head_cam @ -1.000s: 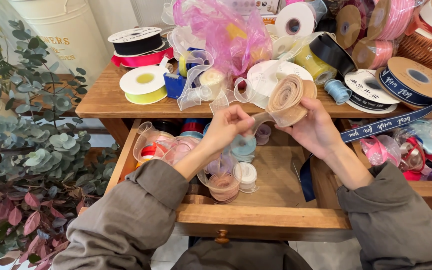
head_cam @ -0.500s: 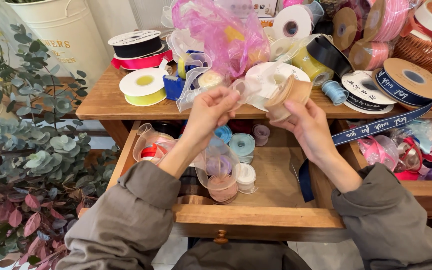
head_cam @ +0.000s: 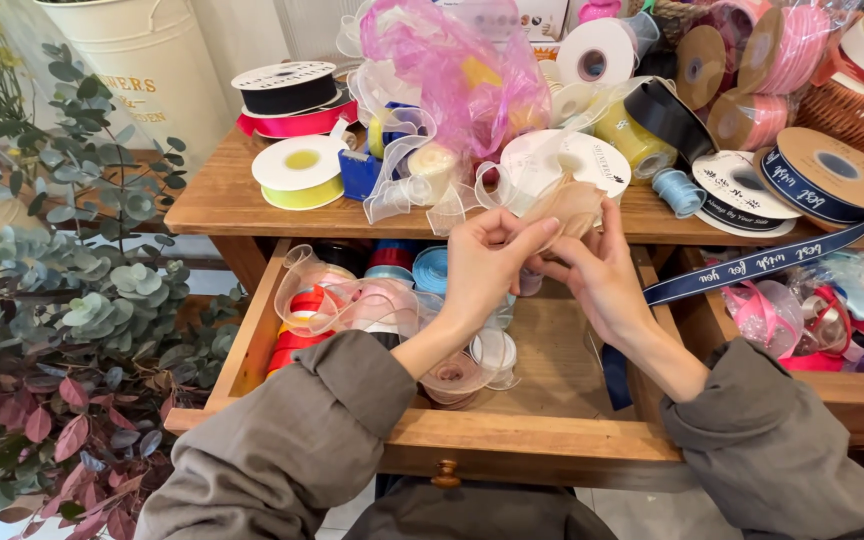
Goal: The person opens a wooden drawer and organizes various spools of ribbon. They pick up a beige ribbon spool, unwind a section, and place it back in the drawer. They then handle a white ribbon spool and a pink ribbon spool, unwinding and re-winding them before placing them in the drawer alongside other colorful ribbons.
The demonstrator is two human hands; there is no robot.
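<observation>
Hands meet above the open drawer [head_cam: 512,430]: left hand [head_cam: 487,265] and right hand [head_cam: 597,275] both pinched shut on the sheer beige ribbon [head_cam: 572,205], nothing cut or tied yet.

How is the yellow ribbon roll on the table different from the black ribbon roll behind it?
The yellow ribbon roll sits alone on the wooden table; the black ribbon roll is stacked on a pink roll. The yellow one is nearer the table's front edge, the black one farther back. Both lie flat with white round tops, left of the hands.
</observation>
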